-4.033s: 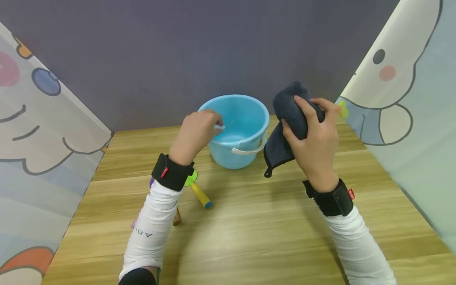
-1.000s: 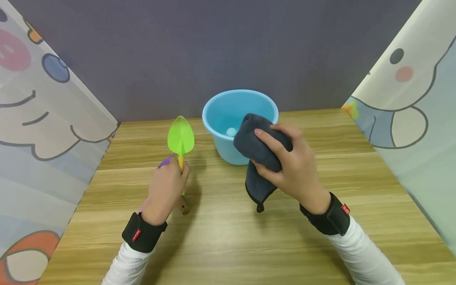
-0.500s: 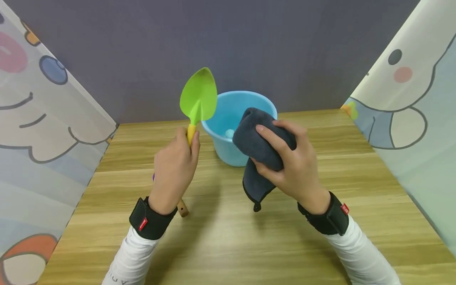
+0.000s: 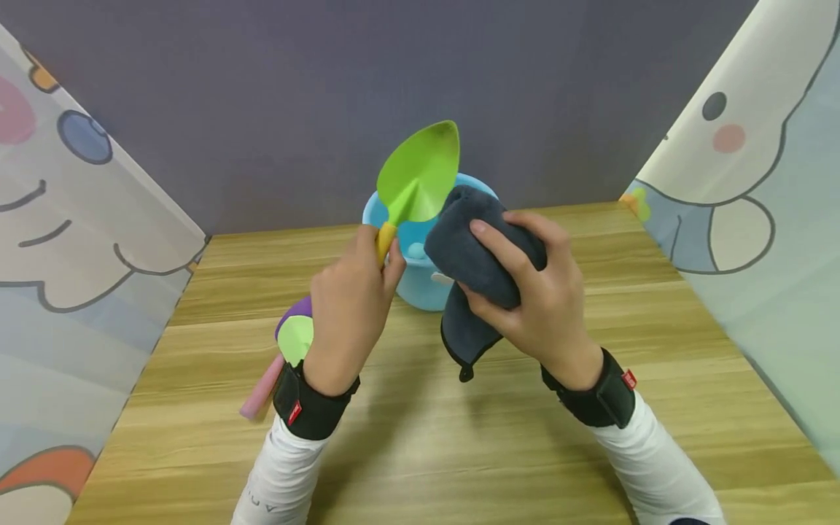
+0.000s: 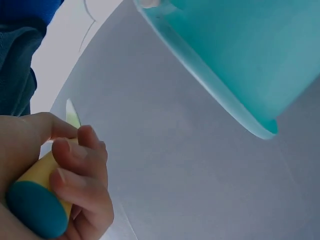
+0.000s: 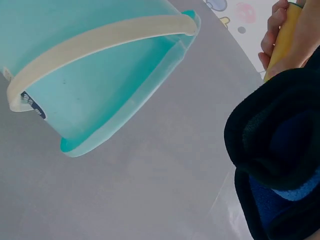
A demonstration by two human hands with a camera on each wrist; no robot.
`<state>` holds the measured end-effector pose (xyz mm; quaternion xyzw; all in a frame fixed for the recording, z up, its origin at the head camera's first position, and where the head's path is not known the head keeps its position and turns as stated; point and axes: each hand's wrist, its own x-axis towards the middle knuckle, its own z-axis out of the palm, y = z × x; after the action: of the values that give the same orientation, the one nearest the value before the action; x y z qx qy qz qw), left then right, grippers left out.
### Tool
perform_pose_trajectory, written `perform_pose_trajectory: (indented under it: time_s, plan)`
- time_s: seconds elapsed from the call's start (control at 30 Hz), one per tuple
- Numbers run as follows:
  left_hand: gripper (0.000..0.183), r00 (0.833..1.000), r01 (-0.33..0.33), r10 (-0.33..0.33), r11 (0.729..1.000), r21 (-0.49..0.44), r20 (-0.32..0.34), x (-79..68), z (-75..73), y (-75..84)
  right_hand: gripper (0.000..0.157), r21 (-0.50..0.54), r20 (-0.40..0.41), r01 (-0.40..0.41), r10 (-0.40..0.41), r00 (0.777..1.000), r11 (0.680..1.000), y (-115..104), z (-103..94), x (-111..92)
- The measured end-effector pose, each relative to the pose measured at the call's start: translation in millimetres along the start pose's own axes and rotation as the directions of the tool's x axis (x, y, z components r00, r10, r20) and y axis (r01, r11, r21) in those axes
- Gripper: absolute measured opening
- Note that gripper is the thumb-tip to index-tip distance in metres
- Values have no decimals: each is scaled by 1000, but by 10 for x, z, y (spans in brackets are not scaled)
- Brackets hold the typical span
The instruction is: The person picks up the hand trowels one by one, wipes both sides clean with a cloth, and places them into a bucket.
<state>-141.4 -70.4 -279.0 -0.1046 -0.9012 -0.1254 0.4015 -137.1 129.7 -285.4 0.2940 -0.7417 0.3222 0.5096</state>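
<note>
In the head view my left hand point(image 4: 348, 299) grips the yellow handle of a green-bladed trowel point(image 4: 423, 171), its blade raised and overlapping the light blue bucket point(image 4: 420, 292). The left wrist view shows fingers wrapped round that handle, with the blue end of the trowel point(image 5: 37, 207) showing. My right hand point(image 4: 547, 299) holds a bunched dark grey cloth point(image 4: 485, 255) at the bucket's near right side, one looped corner hanging down. The cloth point(image 6: 280, 125) fills the right of the right wrist view. A pale blue rounded thing point(image 4: 415, 251) shows inside the bucket.
On the wooden table point(image 4: 459, 452), left of my left forearm, lie a purple piece point(image 4: 298, 308), a light green blade point(image 4: 295, 339) and a pink handle point(image 4: 262, 388). A dark grey wall point(image 4: 295, 109) stands behind, with cartoon-printed panels point(image 4: 709, 182) on both sides.
My left hand, earlier holding a small pale blue-handled thing at the bucket, has picked up the trowel and raised it rightward to the bucket. My right hand has brought the cloth left.
</note>
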Motion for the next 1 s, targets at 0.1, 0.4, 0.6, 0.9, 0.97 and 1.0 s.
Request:
perform_pose_trajectory:
  time_s: [0.1,0.4,0.6,0.9,0.97,1.0]
  plan:
    - [24,1000,-5,5,1000,-17,0,2,6,49,43,4,-9,10,-10,1000,1000,-6,20,17]
    - [29,998,-63,63,997,32,4,-46,46,133,43,-23,43,72,-71,997,997,12,82,-1]
    - [25,991,-130,130,991,-16,-28,-123,12,255,44,-55,95,79,-74,993,995,60,111,-54]
    - [19,989,-150,149,988,-39,-25,-160,31,313,44,-82,115,24,-15,993,996,95,144,-116]
    - [19,988,-152,152,988,-39,-9,-170,38,308,45,-100,109,25,-14,994,995,105,152,-125]
    - [19,988,-154,154,987,-40,-1,-176,40,306,45,-108,106,24,-13,994,994,110,156,-128]
